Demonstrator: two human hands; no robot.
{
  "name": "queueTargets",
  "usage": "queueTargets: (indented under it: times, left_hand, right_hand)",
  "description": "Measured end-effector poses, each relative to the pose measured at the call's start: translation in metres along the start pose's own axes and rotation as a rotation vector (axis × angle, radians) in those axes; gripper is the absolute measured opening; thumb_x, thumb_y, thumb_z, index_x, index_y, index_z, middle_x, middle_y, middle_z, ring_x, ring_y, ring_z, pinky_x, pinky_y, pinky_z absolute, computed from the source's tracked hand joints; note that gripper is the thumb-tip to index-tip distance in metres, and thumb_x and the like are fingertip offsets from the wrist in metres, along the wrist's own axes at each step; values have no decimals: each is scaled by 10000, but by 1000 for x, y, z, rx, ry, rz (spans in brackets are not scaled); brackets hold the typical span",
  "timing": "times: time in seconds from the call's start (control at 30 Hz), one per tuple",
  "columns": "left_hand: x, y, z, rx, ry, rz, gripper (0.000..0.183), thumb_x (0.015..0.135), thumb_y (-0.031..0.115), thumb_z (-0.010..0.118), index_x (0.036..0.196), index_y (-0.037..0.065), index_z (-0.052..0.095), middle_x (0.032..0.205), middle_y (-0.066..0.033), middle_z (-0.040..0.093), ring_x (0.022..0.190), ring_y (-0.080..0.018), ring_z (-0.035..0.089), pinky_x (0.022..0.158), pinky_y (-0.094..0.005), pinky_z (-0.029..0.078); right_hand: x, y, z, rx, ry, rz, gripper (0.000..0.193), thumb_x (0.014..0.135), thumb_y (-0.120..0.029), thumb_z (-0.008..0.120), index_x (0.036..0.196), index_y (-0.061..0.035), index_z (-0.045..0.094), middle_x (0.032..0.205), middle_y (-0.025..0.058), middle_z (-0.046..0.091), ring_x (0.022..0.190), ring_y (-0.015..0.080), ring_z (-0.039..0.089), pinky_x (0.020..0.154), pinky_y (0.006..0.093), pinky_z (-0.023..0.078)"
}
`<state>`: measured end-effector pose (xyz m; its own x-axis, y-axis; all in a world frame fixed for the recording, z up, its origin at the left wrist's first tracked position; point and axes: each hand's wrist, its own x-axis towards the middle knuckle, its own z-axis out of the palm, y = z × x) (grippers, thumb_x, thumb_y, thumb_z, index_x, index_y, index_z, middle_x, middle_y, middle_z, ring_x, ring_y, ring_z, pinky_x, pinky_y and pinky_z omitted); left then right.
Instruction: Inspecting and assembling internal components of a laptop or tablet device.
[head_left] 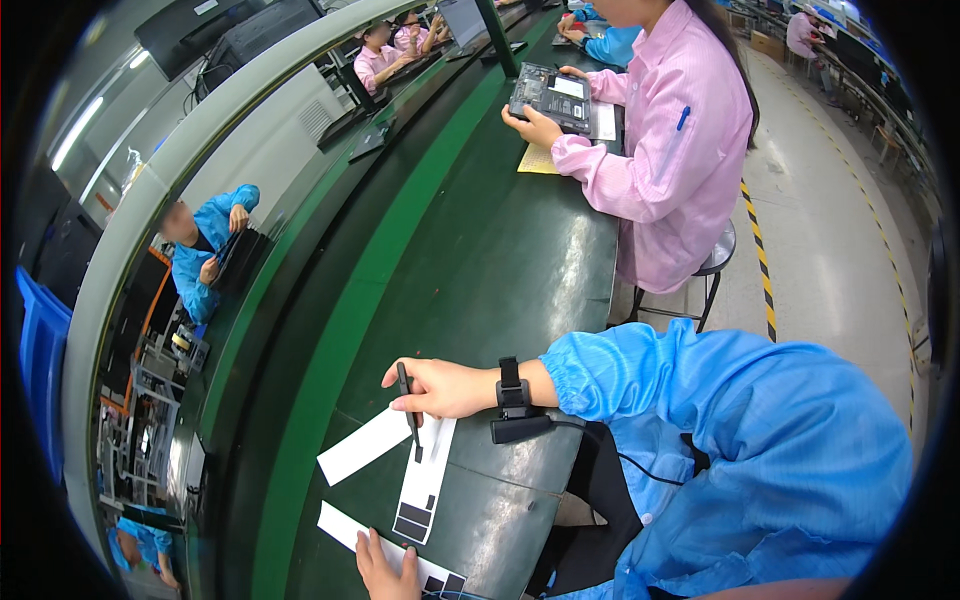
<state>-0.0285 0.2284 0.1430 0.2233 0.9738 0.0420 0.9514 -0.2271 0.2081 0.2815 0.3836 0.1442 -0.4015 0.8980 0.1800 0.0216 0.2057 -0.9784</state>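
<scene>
My right hand (440, 388) grips slim black tweezers (408, 395), their lower end pointing down at a white strip (425, 480). A small dark piece (418, 454) shows at the tip; whether the tweezers pinch it I cannot tell. Black rectangular stickers (413, 520) sit on that strip's near end. Beside it on the left lies a blank white strip (355, 450). My left hand (388, 572), fingers apart, rests at the lower edge on another white strip (345, 525), which bears dark patches (443, 582) at its right end.
The green bench (480, 270) runs away from me, with a brighter green band (345, 350) along it. Ahead, a person in pink (660, 150) holds an opened black device (553, 97). A cable (640, 468) trails from my wrist strap (513, 388). Across the bench sits a person in blue (205, 245).
</scene>
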Motion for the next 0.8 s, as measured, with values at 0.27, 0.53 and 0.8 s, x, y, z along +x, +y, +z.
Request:
queueTargets:
  times: [0.27, 0.53, 0.8]
  left_hand:
    - [2, -3, 4, -45, 7, -24, 661, 866, 294, 640, 1401, 10, 375, 1392, -307, 374, 1271, -452, 378, 1065, -459, 325]
    - [1, -2, 3, -40, -19, -55, 670, 867, 297, 635, 1404, 0, 367, 1406, -300, 363, 1286, -442, 369, 1078, -442, 316]
    - [4, -3, 5, -56, -26, -85, 684, 866, 318, 635, 1403, -8, 365, 1417, -302, 348, 1303, -436, 349, 1095, -442, 289]
  right_hand:
    - [6, 5, 0, 45, 4, -22, 385, 934, -219, 591, 1185, 25, 432, 723, 81, 661, 652, 140, 638, 560, 286, 464]
    - [4, 8, 2, 16, 9, -12, 373, 938, -234, 583, 1212, -22, 443, 703, 59, 665, 577, 105, 576, 530, 266, 433]
    - [4, 5, 1, 17, 14, -18, 364, 936, -233, 586, 1205, -27, 452, 697, 47, 660, 598, 109, 597, 533, 265, 437]
